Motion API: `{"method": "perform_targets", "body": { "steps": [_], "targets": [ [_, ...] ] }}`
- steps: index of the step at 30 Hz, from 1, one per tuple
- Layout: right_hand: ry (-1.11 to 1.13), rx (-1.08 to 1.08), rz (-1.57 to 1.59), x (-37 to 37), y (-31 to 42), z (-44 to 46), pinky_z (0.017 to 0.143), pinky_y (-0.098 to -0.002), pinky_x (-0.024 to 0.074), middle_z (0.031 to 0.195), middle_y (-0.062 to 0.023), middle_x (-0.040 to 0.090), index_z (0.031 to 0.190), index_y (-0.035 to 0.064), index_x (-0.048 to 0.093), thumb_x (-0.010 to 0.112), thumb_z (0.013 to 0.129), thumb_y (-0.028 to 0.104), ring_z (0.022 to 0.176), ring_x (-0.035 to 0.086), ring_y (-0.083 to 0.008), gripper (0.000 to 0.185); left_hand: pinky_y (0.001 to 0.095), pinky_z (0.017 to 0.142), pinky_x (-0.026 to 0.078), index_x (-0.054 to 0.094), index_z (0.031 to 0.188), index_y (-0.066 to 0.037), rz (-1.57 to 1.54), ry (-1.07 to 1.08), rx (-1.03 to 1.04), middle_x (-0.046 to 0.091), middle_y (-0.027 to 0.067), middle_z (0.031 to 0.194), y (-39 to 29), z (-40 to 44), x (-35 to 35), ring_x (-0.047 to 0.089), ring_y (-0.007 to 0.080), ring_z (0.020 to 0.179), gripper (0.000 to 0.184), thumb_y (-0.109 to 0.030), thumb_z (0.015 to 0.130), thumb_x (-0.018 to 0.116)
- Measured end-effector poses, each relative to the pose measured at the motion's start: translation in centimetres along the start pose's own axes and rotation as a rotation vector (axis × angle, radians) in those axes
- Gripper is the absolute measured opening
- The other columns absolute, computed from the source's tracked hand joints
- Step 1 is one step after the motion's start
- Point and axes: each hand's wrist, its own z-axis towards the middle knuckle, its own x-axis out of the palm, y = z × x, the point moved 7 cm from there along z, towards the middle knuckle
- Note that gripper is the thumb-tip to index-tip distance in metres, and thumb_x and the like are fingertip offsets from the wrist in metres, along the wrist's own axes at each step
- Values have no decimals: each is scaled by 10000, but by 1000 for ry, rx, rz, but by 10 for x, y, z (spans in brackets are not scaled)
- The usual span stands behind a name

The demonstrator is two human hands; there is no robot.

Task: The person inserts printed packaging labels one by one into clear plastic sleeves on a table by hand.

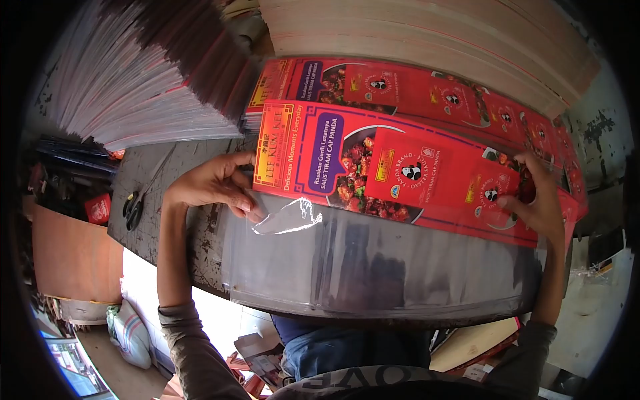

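A long red printed card [440, 180] with sauce-brand panels and food pictures lies slanted across the middle of the head view. At its left end, the fingers of my left hand [217, 183] are closed on the lower corner, where a shiny flap of clear plastic [287, 219] shows. My right hand [539, 203] grips the card's other end, thumb on the printed face and fingers over the far edge. Below the card lies a pile of clear plastic sheets [373, 267] along the table's near edge. Behind it is a stack of matching red cards [413, 90].
Black-handled scissors [134, 212] rest on the worn dark table [163, 163] at left. A tall fanned stack of sheets [147, 73] stands at back left. Large brown boards [427, 33] are piled behind the red cards. A white sack [130, 335] sits on the floor.
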Motion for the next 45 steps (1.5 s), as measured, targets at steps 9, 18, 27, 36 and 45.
{"method": "perform_targets", "body": {
  "steps": [9, 18, 27, 36, 45],
  "targets": [
    [-69, -45, -35, -7, 6, -2, 738, -359, 403, 898, -110, 530, 1059, -2, 498, 820, 544, 332, 808, 488, -248, 694, 256, 659, 554, 238, 1355, 8, -20, -34, -41, 649, 222, 902, 4, -2, -2, 664, 264, 835, 667, 22, 805, 614],
    [-70, -49, -40, -7, 5, -2, 740, -355, 405, 899, -109, 536, 1054, -3, 501, 817, 544, 330, 814, 494, -245, 686, 257, 648, 556, 243, 1362, -2, 6, -43, -39, 647, 223, 915, 8, -1, -4, 665, 250, 831, 665, 3, 812, 616],
    [-104, -69, -21, -11, 10, -3, 713, -337, 406, 869, -97, 539, 1021, -2, 512, 830, 513, 306, 780, 490, -224, 674, 255, 663, 555, 229, 1371, -8, 8, -25, -32, 644, 222, 934, 3, -2, -1, 660, 267, 845, 673, -8, 818, 614],
    [-85, -83, -60, -9, 9, -3, 706, -332, 399, 867, -91, 529, 1015, 4, 514, 834, 507, 304, 773, 478, -219, 671, 244, 654, 549, 245, 1361, 0, -13, -22, -69, 645, 214, 933, 7, -2, -1, 660, 269, 852, 653, 1, 819, 609],
    [-71, -86, -24, -12, 11, -3, 692, -326, 386, 855, -86, 514, 992, 0, 517, 835, 504, 310, 773, 469, -210, 660, 244, 643, 551, 271, 1346, 8, 1, -14, -8, 648, 198, 930, 4, -1, -1, 663, 267, 835, 622, -9, 823, 609]
  ]
}}
